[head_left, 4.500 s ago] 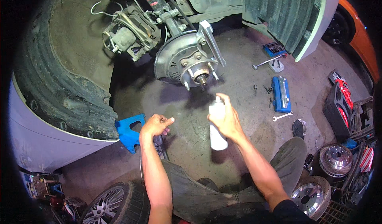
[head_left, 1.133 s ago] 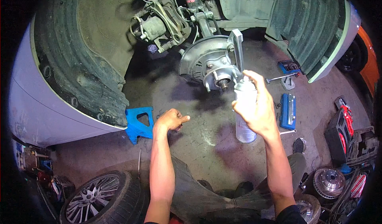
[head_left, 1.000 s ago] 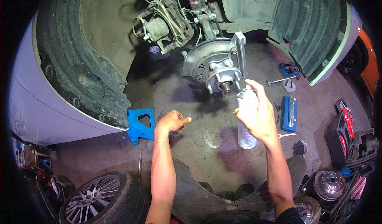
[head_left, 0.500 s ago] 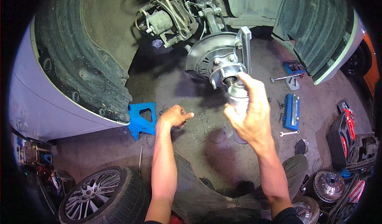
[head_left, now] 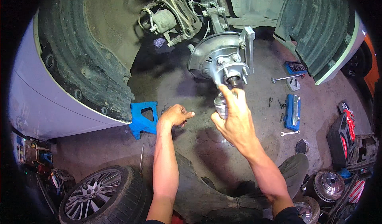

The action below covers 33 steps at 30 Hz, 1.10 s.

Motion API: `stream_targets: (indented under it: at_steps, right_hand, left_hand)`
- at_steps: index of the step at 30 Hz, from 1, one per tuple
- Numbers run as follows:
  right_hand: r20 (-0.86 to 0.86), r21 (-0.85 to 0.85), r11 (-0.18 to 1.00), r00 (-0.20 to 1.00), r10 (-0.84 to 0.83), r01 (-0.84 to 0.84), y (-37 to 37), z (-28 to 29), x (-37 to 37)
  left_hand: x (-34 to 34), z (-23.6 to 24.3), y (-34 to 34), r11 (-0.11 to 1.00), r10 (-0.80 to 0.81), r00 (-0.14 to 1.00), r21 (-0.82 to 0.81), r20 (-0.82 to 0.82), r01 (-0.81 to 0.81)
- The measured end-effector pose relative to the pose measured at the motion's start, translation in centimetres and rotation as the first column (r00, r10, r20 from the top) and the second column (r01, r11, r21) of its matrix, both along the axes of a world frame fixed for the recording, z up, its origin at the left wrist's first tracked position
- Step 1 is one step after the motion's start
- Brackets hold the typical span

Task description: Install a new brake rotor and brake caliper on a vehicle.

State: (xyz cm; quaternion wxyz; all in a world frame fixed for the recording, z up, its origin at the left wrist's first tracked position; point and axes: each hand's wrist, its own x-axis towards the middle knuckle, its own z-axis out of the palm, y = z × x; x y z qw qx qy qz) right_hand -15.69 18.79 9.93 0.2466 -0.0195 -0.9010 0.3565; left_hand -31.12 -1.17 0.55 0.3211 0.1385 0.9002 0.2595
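Note:
My right hand (head_left: 234,120) is wrapped round a spray can (head_left: 220,107), index finger at its top, just below the wheel hub (head_left: 232,69). A pale streak like spray shows between can and hub. The hub has bare studs, a dust shield (head_left: 204,53) behind it and a metal bracket (head_left: 248,49) at its right. My left hand (head_left: 175,115) hangs in the air beside a blue jack stand (head_left: 138,118), fingers loosely curled, thumb out, holding nothing. Above left, a brake caliper (head_left: 161,20) sits apart from the hub.
Fender liners (head_left: 318,33) flank the hub. On the floor at right lie a blue case (head_left: 292,110), a wrench (head_left: 289,133), sockets and a black-and-red toolbox (head_left: 338,140). A wheel (head_left: 97,194) lies at lower left, brake discs (head_left: 328,186) at lower right, beside my legs.
My right hand and the can have moved up toward the hub since the oldest frame and left over the last second. The pale streak has appeared. My left hand has risen slightly.

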Motion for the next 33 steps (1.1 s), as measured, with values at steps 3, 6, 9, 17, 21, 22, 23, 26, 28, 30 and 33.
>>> stream_targets:
  at_steps: [3,6,9,17,21,22,23,26,28,30,33]
  right_hand:
    - [0.089,0.029,0.999,0.995,-0.037,0.035,0.3,-2.7,0.8]
    - [0.083,0.031,0.998,0.995,-0.060,0.057,0.1,-2.1,1.5]
    - [0.022,0.006,0.998,0.997,-0.070,0.070,-0.1,-1.8,1.4]
    - [0.014,-0.171,0.971,0.986,-0.168,0.168,1.7,-8.6,0.8]
    - [0.003,-0.219,0.965,0.989,-0.147,0.144,1.7,-9.3,2.5]
    - [-0.062,-0.218,0.969,0.989,-0.134,0.117,1.6,-9.0,2.4]
    - [-0.131,-0.211,0.972,0.983,-0.130,0.100,1.8,-8.7,2.3]
    - [-0.136,-0.204,0.975,0.984,-0.117,0.087,1.6,-8.9,1.0]
    - [-0.053,-0.215,0.965,0.985,-0.166,0.151,1.8,-10.0,0.7]
    - [-0.023,-0.240,0.953,0.980,-0.196,0.185,2.4,-11.0,1.6]
    - [0.035,-0.278,0.936,0.976,-0.215,0.216,3.6,-11.2,3.3]
  left_hand:
    - [0.1,0.0,0.2,1.000,0.001,1.000,-0.002,-0.005,-0.001]
    - [-0.2,0.1,-0.3,0.999,-0.019,1.000,0.032,0.004,0.019]
    - [-0.2,-0.4,-0.7,0.996,0.017,0.998,0.084,0.062,-0.022]
    - [0.2,0.6,-0.5,0.995,0.024,0.994,0.089,0.108,-0.034]
    - [-0.3,0.2,-1.2,0.999,0.031,0.992,0.038,0.121,-0.035]
    - [-0.1,-0.1,-1.4,0.997,0.040,0.993,0.054,0.112,-0.046]
    - [-0.2,-0.3,-1.3,0.998,0.026,0.993,0.049,0.112,-0.032]
    - [-0.4,-0.5,-1.1,0.998,0.032,0.991,0.058,0.131,-0.039]
    - [-0.4,-0.4,-0.7,0.998,0.049,0.987,0.037,0.154,-0.055]
    - [0.2,0.3,0.0,0.999,0.035,0.989,0.027,0.143,-0.039]
    - [0.5,1.2,0.5,1.000,0.026,0.992,0.002,0.121,-0.026]
